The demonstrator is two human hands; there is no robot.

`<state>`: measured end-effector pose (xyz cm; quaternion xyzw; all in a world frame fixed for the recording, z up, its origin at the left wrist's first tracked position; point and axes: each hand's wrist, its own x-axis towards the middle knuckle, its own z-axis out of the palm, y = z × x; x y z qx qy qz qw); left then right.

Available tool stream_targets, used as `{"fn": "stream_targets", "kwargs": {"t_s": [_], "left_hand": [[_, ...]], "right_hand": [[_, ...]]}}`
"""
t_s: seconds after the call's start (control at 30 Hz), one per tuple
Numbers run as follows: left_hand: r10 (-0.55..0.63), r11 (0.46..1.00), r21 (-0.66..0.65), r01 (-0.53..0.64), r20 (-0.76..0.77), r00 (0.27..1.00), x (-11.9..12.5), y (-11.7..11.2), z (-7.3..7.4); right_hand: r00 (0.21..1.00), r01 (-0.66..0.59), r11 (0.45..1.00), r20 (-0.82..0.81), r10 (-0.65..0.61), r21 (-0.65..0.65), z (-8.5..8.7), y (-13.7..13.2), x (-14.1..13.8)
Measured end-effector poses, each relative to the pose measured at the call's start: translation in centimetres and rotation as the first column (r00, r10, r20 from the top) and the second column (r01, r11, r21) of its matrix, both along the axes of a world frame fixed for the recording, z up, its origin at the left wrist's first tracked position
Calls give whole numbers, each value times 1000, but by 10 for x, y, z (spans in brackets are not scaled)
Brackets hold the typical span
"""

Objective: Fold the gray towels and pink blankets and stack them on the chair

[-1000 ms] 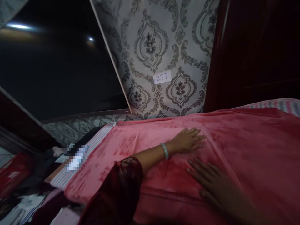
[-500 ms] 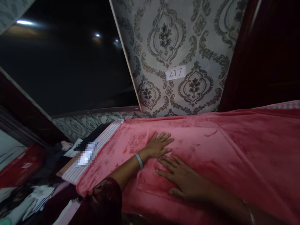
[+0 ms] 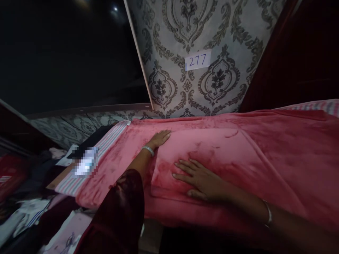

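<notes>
A pink plush blanket (image 3: 265, 151) covers the bed, with a folded layer on top. My left hand (image 3: 159, 138) lies flat and open on the blanket at the left edge of that folded layer, a bangle on its wrist. My right hand (image 3: 201, 179) rests flat on the folded layer nearer to me, fingers spread and pointing left. Neither hand holds anything.
A striped sheet (image 3: 106, 148) shows at the bed's left end. Patterned wallpaper (image 3: 185, 70) with a paper tag reading 277 (image 3: 198, 60) is behind. A dark window (image 3: 66, 56) is at left, a dark red cabinet (image 3: 299, 53) at right. Clothes and clutter (image 3: 31, 208) lie low left.
My left hand has slid leftward across the blanket to the fold's left edge. My right hand has also moved left. The view has tilted down a little.
</notes>
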<state>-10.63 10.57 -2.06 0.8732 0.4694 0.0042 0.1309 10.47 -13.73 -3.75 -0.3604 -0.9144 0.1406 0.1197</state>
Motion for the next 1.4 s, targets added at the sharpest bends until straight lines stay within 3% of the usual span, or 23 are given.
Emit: {"fn": "stream_targets", "kwargs": {"t_s": [0.1,0.2,0.3,0.4,0.5,0.63,0.8,1.07,1.17,1.27,1.3,1.4], "left_hand": [[82,997,12,-82,-46,996,-1,-10,22],[155,983,108,-149,-41,987,-1,-39,42],[37,976,214,-45,38,999,2,-91,49],[-106,955,284,80,80,991,2,-149,38],[-130,931,351,101,62,989,-6,-186,14],[-23,938,347,-1,65,998,-18,-195,-19],[-11,940,340,-23,97,995,-21,-189,-35],[11,910,412,-39,70,997,-19,-193,-19],[-71,814,581,-29,149,986,-12,-216,-16],[-314,676,731,93,171,934,9,-255,-28],[-384,654,743,146,159,909,18,-268,-34],[-423,672,720,174,180,888,42,-297,-55]], "right_hand": [[1000,15,1000,0,-15,21,-3,-1,-1],[1000,19,1000,5,-19,19,2,0,-5],[999,40,998,3,-40,37,14,-1,0],[974,225,966,-24,-223,125,18,-10,27],[880,464,849,-21,-474,254,4,-29,70],[765,581,711,31,-643,396,-32,-55,117],[755,569,677,29,-655,467,-49,-61,127],[747,620,696,0,-665,362,-41,-58,128],[778,612,744,-39,-627,268,-24,-59,122],[886,461,869,-145,-440,181,1,-61,93],[921,373,915,-180,-346,152,8,-60,80],[975,109,993,-197,-97,47,15,-54,41]]}}
